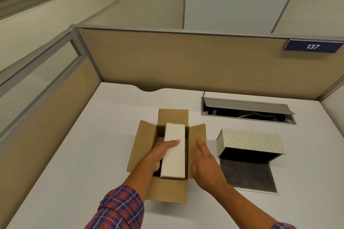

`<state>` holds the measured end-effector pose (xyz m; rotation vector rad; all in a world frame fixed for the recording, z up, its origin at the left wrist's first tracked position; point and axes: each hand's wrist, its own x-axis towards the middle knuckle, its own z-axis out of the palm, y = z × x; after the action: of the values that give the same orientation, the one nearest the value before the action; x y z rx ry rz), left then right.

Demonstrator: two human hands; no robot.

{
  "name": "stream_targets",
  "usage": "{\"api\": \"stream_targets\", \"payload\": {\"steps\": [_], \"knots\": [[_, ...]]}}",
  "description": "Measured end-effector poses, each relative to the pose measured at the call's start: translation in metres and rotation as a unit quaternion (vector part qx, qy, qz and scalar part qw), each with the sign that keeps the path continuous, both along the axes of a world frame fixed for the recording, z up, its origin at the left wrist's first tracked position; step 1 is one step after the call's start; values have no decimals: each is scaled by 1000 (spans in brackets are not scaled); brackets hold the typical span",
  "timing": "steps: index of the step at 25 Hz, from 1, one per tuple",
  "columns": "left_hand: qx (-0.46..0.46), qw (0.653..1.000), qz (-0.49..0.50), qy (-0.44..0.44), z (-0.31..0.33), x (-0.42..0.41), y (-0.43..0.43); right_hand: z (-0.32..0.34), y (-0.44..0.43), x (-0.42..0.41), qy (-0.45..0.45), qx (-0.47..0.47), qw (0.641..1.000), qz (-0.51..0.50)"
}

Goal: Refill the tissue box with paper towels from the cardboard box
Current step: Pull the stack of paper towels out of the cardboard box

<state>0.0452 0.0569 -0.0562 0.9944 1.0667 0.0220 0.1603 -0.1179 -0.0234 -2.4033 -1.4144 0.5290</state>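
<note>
A brown cardboard box (143, 147) stands open in the middle of the white desk, its flaps folded outward. A white stack of paper towels (175, 152) sits in it, its top showing above the rim. My left hand (160, 152) reaches into the box along the stack's left side, with the thumb lying on top of it. My right hand (203, 161) is flat with fingers apart, just right of the box over its right flap, holding nothing. To the right, the leaf-patterned tissue box (251, 140) lies open, dark inside, its lid flat on the desk.
The white desk (93, 154) is bounded by tan partition panels (186, 57) at the back and left. An open cable tray (247, 110) is set into the desk behind the tissue box. A blue sign reading 137 (312, 46) hangs on the back panel.
</note>
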Motion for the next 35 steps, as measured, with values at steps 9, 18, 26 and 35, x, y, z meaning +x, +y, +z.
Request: {"api": "stream_targets", "payload": {"steps": [9, 18, 26, 35], "knots": [[-34, 989, 86, -117, 32, -39, 7, 25, -4, -9, -2, 56, 998, -6], [-23, 945, 169, -277, 70, -17, -36, 58, -33, -35, 284, 198, 932, -107], [-101, 884, 204, -408, 105, 39, -110, 77, -64, -25, 372, 362, 825, -223], [25, 896, 248, -366, 120, 85, -154, 79, -112, 33, 457, 413, 732, -291]]}}
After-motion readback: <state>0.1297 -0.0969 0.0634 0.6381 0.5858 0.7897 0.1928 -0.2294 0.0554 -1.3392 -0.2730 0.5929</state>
